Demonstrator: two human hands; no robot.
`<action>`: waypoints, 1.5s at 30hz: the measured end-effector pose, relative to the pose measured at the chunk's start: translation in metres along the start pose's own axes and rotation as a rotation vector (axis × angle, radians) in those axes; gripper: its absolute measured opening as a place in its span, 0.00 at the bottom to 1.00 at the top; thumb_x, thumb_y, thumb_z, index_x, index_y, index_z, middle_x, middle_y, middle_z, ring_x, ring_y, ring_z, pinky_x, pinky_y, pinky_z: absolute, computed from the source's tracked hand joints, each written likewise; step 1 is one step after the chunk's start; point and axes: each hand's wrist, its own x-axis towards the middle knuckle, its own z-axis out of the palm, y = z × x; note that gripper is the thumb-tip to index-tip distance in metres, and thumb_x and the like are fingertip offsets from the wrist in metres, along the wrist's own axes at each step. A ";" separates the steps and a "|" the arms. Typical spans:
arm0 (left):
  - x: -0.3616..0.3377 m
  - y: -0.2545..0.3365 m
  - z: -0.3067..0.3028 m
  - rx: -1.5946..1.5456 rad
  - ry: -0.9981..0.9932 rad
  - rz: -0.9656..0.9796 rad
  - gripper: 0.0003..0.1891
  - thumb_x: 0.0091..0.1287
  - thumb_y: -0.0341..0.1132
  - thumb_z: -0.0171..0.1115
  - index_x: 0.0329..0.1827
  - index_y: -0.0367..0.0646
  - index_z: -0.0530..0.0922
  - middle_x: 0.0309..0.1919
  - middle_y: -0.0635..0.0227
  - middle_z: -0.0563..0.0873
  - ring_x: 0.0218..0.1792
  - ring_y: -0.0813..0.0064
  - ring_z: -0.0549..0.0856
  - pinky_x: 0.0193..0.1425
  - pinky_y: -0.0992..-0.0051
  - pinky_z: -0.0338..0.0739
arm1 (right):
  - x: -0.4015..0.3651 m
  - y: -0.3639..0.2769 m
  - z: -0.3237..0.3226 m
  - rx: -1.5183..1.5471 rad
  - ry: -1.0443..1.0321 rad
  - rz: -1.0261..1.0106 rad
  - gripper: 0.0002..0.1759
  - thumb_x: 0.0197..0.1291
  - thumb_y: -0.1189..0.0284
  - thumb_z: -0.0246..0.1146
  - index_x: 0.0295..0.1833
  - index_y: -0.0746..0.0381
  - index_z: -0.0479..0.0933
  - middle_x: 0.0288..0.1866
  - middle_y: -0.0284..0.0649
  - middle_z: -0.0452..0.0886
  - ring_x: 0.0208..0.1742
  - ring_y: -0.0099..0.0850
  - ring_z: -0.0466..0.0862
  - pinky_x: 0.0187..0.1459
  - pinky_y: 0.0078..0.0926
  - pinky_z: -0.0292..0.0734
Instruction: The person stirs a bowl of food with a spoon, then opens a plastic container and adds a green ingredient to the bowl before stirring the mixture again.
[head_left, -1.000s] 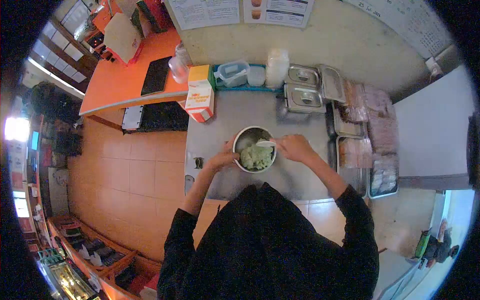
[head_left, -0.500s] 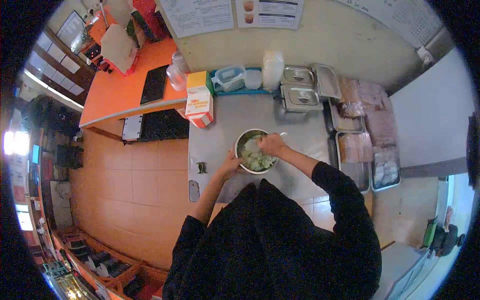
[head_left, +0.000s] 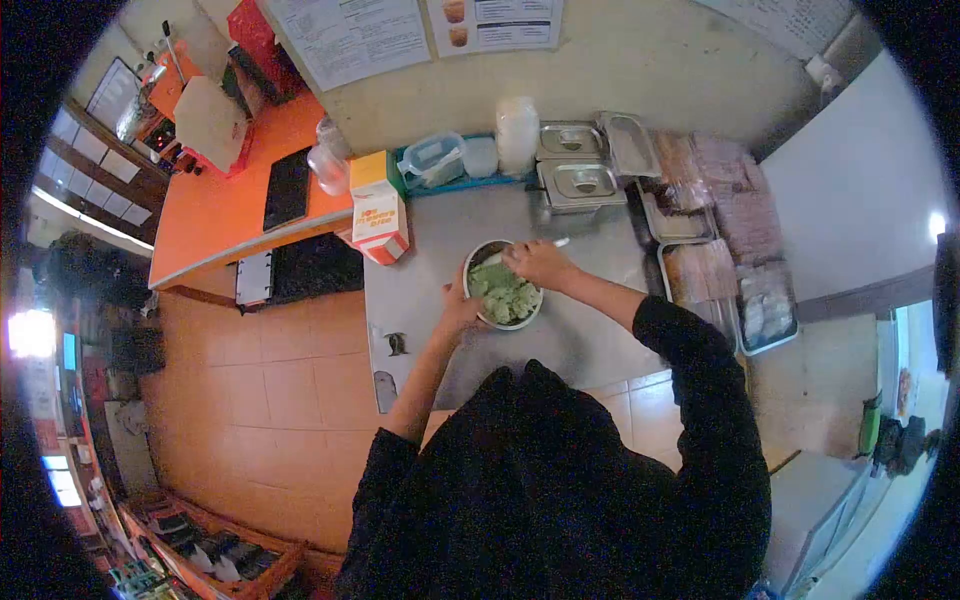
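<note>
- The left hand (head_left: 460,306) is just left of the frame's centre, grasping the left side of a round, white-rimmed bowl with a dark grey inside (head_left: 509,327).
- The right hand (head_left: 538,264), near the middle of the frame, is clenched round a slim white utensil (head_left: 561,242); one end juts out to the right of the fist (the other end, over the bowl, is hard to make out).
- Lumpy, pale green food (head_left: 505,296) lies in the bowl, mostly in its lower half as seen here.
- The bowl is at the centre of the frame, on a grey metal surface (head_left: 600,345).
- Left of upper centre, a white, yellow and red cardboard carton (head_left: 380,222) stands near the surface's left edge.
- At upper centre are a clear plastic box with a bluish rim (head_left: 436,157) and a tall white stack (head_left: 516,135).
- Right of that stack sit rectangular steel pans with lids (head_left: 580,184).
</note>
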 end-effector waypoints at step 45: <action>0.005 -0.047 0.057 -0.624 -0.691 -0.303 0.35 0.60 0.27 0.50 0.66 0.58 0.41 0.60 0.54 0.63 0.50 0.51 0.76 0.48 0.53 0.76 | -0.063 -0.017 -0.005 -0.017 -0.224 0.616 0.08 0.40 0.69 0.60 0.24 0.62 0.78 0.24 0.46 0.78 0.30 0.38 0.80 0.30 0.37 0.74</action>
